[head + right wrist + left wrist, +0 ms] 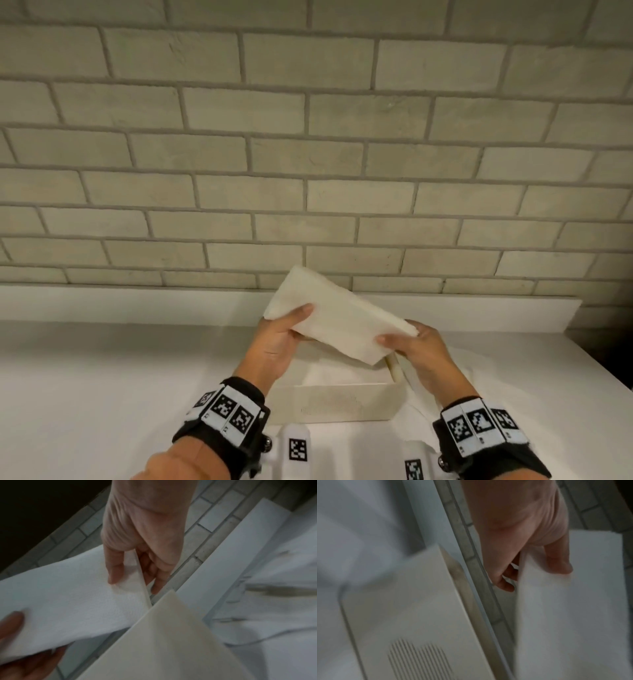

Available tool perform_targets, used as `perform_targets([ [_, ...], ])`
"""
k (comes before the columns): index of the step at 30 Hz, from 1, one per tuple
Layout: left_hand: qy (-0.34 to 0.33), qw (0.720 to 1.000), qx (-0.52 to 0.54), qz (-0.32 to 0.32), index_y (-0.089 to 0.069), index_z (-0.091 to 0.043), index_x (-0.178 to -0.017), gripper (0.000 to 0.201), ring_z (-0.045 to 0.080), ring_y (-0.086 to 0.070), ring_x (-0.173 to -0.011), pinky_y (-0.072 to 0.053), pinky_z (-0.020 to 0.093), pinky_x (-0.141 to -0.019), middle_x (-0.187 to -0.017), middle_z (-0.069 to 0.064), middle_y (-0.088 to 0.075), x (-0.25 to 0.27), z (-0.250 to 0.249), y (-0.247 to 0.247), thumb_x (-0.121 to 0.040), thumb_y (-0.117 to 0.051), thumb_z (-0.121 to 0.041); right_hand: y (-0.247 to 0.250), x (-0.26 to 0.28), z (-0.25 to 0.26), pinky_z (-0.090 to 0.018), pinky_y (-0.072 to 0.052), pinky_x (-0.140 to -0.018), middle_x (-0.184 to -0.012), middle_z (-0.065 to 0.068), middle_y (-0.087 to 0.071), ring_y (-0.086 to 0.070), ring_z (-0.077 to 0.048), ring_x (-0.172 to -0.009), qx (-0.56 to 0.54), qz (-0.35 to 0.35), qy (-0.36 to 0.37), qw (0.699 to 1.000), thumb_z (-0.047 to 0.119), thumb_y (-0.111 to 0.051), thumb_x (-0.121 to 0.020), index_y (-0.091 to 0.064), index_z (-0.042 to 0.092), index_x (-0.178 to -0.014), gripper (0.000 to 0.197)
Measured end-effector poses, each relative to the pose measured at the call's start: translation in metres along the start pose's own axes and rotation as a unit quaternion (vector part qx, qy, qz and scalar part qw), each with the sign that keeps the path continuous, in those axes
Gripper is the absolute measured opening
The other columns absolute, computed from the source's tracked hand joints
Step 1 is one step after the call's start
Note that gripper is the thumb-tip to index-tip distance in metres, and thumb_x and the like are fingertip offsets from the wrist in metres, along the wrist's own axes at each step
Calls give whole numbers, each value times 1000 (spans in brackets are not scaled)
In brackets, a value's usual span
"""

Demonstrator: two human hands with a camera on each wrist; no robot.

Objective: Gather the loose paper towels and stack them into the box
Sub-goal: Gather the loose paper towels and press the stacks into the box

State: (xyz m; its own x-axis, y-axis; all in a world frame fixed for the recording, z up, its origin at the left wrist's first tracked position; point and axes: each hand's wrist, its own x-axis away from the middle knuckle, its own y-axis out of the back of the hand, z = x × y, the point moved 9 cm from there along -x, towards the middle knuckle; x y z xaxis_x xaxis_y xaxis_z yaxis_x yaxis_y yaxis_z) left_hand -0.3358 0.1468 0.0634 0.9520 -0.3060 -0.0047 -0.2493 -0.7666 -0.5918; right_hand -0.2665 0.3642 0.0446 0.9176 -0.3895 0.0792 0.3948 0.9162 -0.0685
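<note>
Two hands are holding one stack of paper towels (337, 320) up in the air, just above the box (342, 399). The left hand (279, 342) is gripping the far end of the stack, with the thumb on top and the fingers (506, 586) curled under it. The right hand (416, 349) is gripping the near end the same way, thumb on top and fingers (157, 582) under. The stack is tilting, with the left end higher than the right end.

The job is looking partly done. The towels in the hands are already gathered into one neat stack (it is hard to count the sheets, since they are pressed flat together). But the stack is not in the box yet, so it is waiting to go down inside. The box is sitting open on the white desk (102, 377), close to the brick wall (308, 137). Something white is lying at the bottom of the box, maybe more towels, but it is too hard to tell.

There are more loose towels (472, 368) lying flat on the desk to the right of the box. They are looking like a few sheets, spread and a bit wrinkled. These are waiting to be picked up too.

Counting things: one box, one stack in the hands, and one loose bunch on the desk.
</note>
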Motion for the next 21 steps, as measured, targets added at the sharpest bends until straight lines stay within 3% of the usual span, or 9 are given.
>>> perform_targets([
  [3,-5,991,-132,-24,-64,-10,-93,33,30,-65,-92,-59,31,-67,-99,14,-70,-2,-9,28,-65,-76,3,4,-1,3,-27,-51,-67,-85,-9,-66,-63,-21,-79,-42,-5,9,999,-17,-68,-71,-63,5,-84,26],
  [7,3,929,-368,-37,-62,-18,-90,34,25,-66,-92,-55,37,-84,-100,11,-70,1,-3,37,-68,-79,2,-16,-2,-10,-37,-54,-73,-83,-9,-67,-63,-28,-79,32,37,-4,999,-17,-73,-66,-64,12,-78,32],
  [10,0,935,-352,-42,-59,-22,-85,37,23,-64,-86,-54,25,-69,-89,4,-66,4,3,36,-68,-78,5,-25,-3,-15,-37,-56,-70,-87,-9,-70,-65,-27,-75,65,44,-18,997,-14,-76,-63,-66,13,-74,31],
  [13,-2,955,-294,-44,-63,-17,-85,33,24,-64,-83,-56,29,-67,-88,6,-66,6,2,41,-68,-76,8,-15,-4,-8,-31,-52,-65,-83,-8,-69,-63,-26,-73,24,30,-3,999,-17,-73,-64,-63,11,-69,30],
  [16,10,948,-316,-27,-64,-18,-87,35,21,-63,-78,-56,25,-61,-85,4,-65,7,5,44,-67,-78,7,-16,-2,-11,-33,-55,-71,-88,-6,-68,-64,-23,-79,65,62,-11,996,-18,-74,-62,-67,15,-76,37],
  [18,16,937,-347,-19,-65,-20,-88,35,19,-63,-80,-54,23,-61,-86,3,-65,7,7,41,-67,-78,5,-17,-2,-15,-33,-55,-73,-88,-6,-69,-65,-23,-82,112,68,-29,991,-16,-75,-64,-68,18,-79,38],
  [21,9,937,-348,-21,-66,-19,-88,31,21,-64,-83,-54,24,-65,-90,5,-67,5,3,40,-68,-79,1,-12,-8,-10,-28,-49,-65,-78,-5,-67,-62,-22,-75,110,45,-17,993,-16,-73,-65,-64,13,-70,30],
])
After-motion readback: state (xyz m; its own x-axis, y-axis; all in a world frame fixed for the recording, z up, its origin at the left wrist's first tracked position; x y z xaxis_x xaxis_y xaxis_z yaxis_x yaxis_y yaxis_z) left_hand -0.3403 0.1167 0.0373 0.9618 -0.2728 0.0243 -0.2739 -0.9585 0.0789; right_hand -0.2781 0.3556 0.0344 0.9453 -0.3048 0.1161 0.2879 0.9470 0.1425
